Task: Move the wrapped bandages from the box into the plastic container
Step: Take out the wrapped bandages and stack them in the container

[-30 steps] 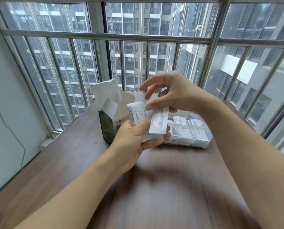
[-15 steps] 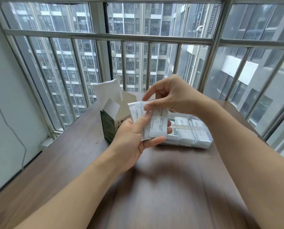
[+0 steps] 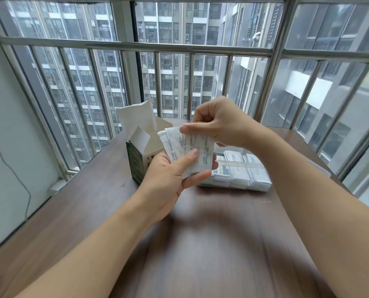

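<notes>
A small fanned stack of wrapped bandages [image 3: 186, 152] is held above the table [image 3: 211, 233], in front of the box [image 3: 139, 160]. The stack is gripped from below by the left hand [image 3: 170, 179]: the thumb is laid across the front of the packets and the fingers are curled behind them, fingertips showing at the stack's lower right edge. The upper edge of the same stack is pinched by the right hand [image 3: 219, 123], thumb and forefinger closed on the top of the packets; the remaining fingers are curled in above. Which single packet is pinched cannot be told.

The packets are white with small printed text, slightly blurred.

The box is noted upright on the table, just left of and behind the left hand, dark green sides, top flaps standing open. Its interior is not visible.

The plastic container [image 3: 261, 186] is observed on the table to the right of the box, partly hidden behind the hands. It is clear-walled, and rows of wrapped packets are seen packed inside it, standing on edge.

Both forearms are extended over the dark wood-grain table. A barred window [image 3: 179, 48] is recorded beyond the table's far edge, with high-rise buildings outside.
</notes>
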